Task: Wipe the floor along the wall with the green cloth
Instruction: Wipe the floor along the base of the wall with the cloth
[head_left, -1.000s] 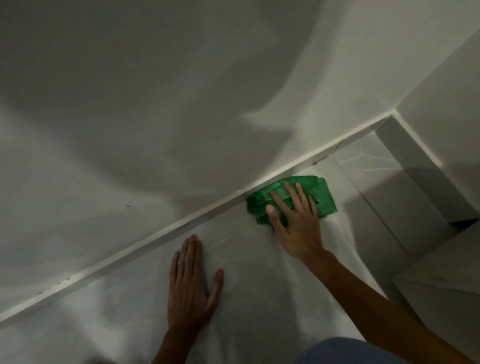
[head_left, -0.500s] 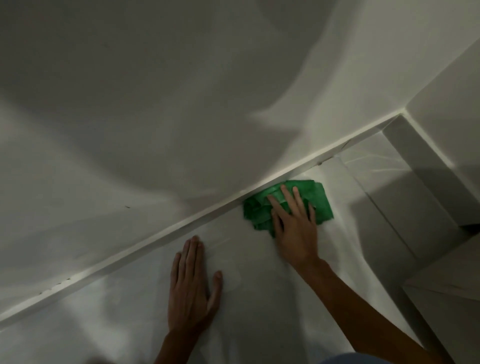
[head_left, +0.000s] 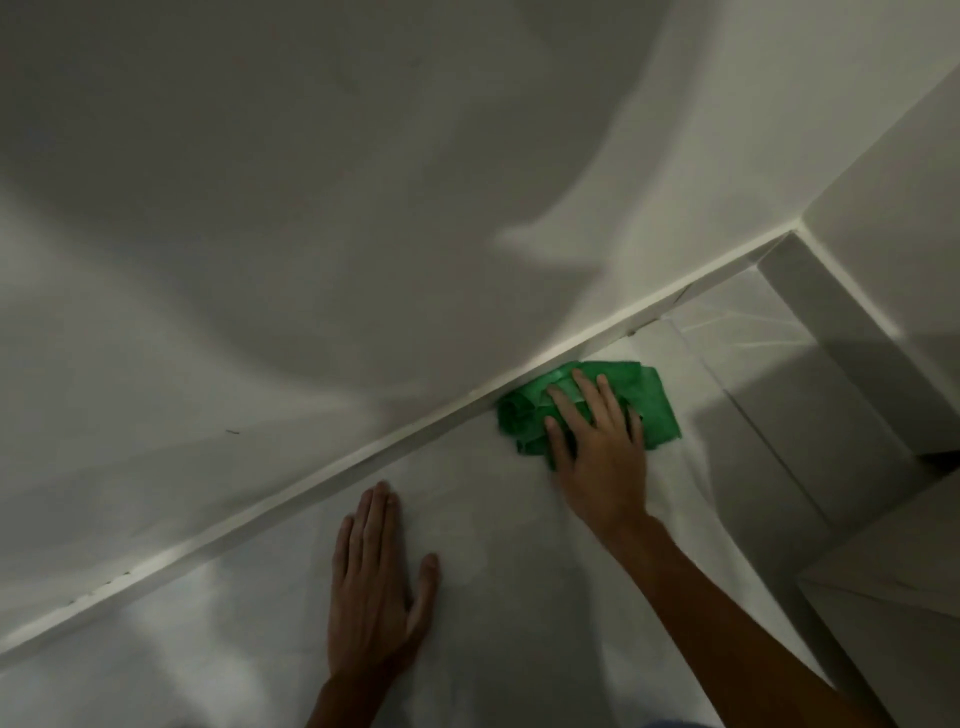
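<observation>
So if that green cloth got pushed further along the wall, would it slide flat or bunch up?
Probably bunch: the crumpled green cloth already shows soft folds against the white baseboard. It likely glides easily, since the pale floor looks smooth. The right hand pressing flat should steady it.

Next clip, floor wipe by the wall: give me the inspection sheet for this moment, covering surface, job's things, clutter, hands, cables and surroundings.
Surface: pale tiled floor, dimly lit, with a grout line on the right.
Job's things: green cloth, bunched, lying on the floor against the white baseboard.
Clutter: nothing seen.
Hands: right hand flat on the cloth, fingers spread, pressing rather than gripping; left hand flat on bare floor, apart from the cloth, apparently bracing.
Cables: nothing seen.
Surroundings: white wall with broad shadows and a small dark mark; room corner at upper right; pale boxy edge at lower right, identity unclear.
</observation>
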